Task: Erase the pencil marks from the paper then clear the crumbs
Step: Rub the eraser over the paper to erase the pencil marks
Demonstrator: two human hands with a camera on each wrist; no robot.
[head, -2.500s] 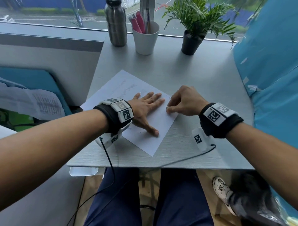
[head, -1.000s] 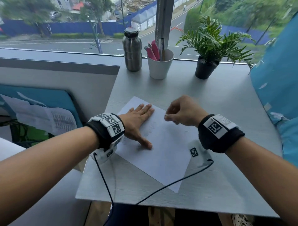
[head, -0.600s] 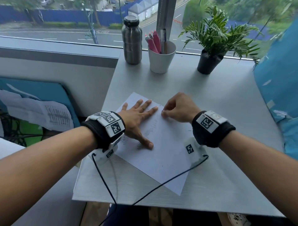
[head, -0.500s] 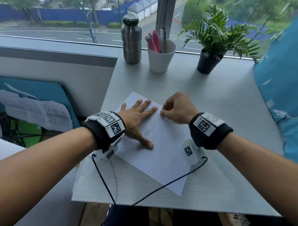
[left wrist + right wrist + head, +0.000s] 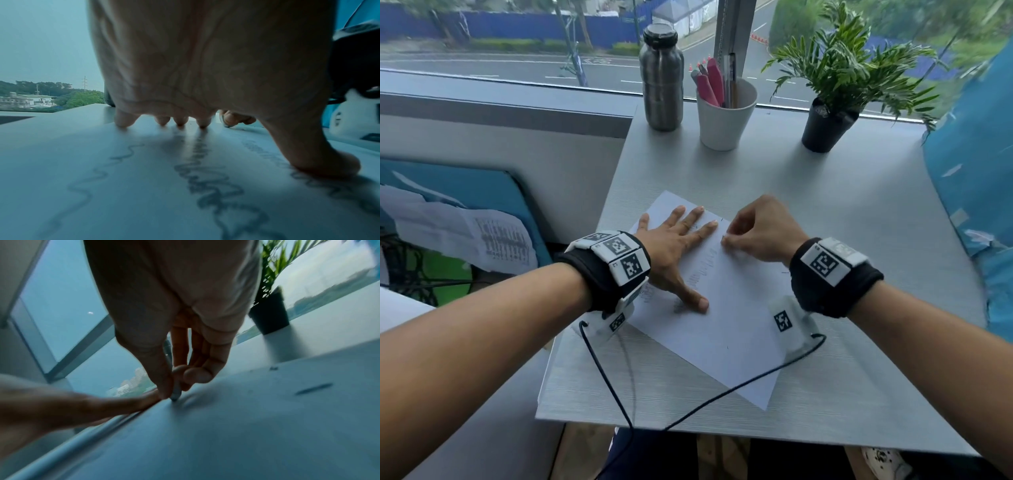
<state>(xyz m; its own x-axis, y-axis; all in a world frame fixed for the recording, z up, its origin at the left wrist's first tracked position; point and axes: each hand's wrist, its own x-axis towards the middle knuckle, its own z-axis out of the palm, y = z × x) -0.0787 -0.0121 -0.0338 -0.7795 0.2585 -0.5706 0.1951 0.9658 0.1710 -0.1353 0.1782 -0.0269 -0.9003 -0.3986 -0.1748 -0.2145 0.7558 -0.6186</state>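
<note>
A white sheet of paper (image 5: 726, 315) lies slantwise on the grey table (image 5: 859, 212). Wavy pencil marks (image 5: 216, 191) run across it under my left hand. My left hand (image 5: 678, 246) lies flat on the sheet, fingers spread and thumb pressed down. Just right of its fingertips, my right hand (image 5: 760, 233) pinches a small eraser (image 5: 174, 394) between thumb and fingers, its tip against the paper. The eraser is hidden by the hand in the head view. Dark crumbs (image 5: 312, 389) lie on the sheet near the right hand.
At the table's far edge stand a steel bottle (image 5: 661, 78), a white cup of pens (image 5: 724, 113) and a potted plant (image 5: 828, 123). A black cable (image 5: 722, 394) crosses the paper's near corner. A blue cushion (image 5: 972, 171) borders the right side.
The paper now lies farther from the table's front edge than 2.5 s ago. My right hand with the eraser has moved left, close to my left fingertips. The left hand stays flat.
</note>
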